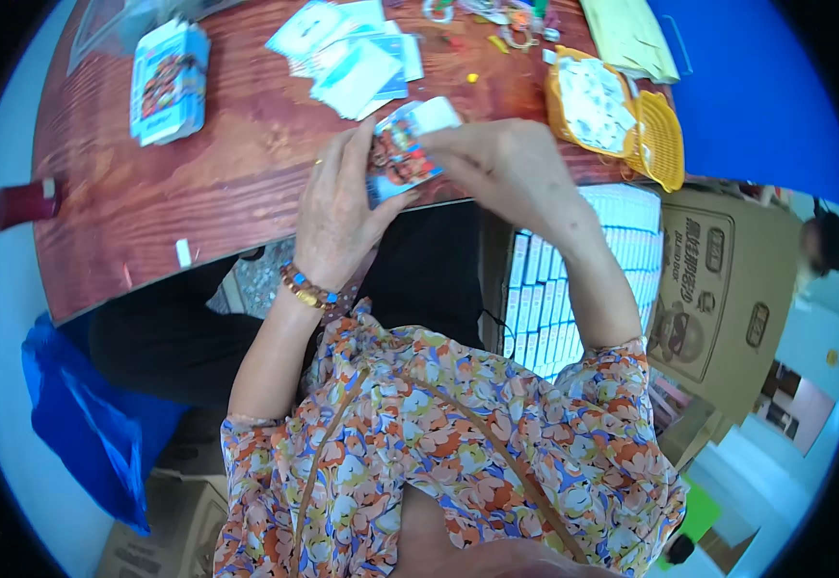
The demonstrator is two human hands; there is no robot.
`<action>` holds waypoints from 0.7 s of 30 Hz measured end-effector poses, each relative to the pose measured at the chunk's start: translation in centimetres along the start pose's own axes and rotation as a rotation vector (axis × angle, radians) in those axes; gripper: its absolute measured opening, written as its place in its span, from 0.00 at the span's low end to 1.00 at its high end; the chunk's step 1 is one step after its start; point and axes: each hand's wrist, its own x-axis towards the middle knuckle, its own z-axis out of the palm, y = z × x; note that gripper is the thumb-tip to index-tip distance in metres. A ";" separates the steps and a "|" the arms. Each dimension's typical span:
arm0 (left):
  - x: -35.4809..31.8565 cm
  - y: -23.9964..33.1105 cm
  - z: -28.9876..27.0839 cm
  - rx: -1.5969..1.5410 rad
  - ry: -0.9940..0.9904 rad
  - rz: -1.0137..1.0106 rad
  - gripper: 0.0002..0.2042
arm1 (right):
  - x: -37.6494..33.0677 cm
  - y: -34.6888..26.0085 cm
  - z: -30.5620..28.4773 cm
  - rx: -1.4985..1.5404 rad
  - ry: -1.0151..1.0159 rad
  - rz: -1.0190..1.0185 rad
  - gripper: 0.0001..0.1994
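At the table's front edge, my left hand holds a small light-blue printed carton, with its fingers along the left side and its thumb across the bottom. A white flap stands out at the carton's upper end. My right hand reaches in from the right with its fingers curled and pressed together at the carton's right side, by the flap. The hand's back hides the fingertips. Just beyond lies a loose pile of flat blue-and-white packets.
On the reddish wooden table stand a stack of similar cartons, a dark red jar and a yellow basket of small white packets. A big cardboard box full of cartons stands open at my right. A blue bag hangs at lower left.
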 end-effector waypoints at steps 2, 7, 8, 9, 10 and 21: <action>-0.3 -0.7 0.0 -0.008 0.018 -0.004 0.39 | -0.5 1.2 0.4 0.137 0.081 -0.132 0.11; -0.5 -1.4 -0.9 0.016 0.054 -0.015 0.37 | -3.7 11.5 -6.0 0.365 0.538 0.453 0.09; -0.4 -1.3 -0.9 0.018 0.045 -0.014 0.37 | -5.4 15.2 -8.2 0.226 0.588 0.507 0.09; -0.5 -1.3 -0.9 0.011 0.044 -0.008 0.37 | -7.1 18.5 -9.8 0.092 0.631 0.556 0.11; -0.5 -1.1 -1.0 0.011 0.036 -0.012 0.37 | -8.6 20.9 -10.8 0.091 0.634 0.555 0.11; -0.7 -0.3 -1.3 0.018 0.033 -0.046 0.38 | -11.3 27.1 -10.1 0.217 0.221 1.067 0.08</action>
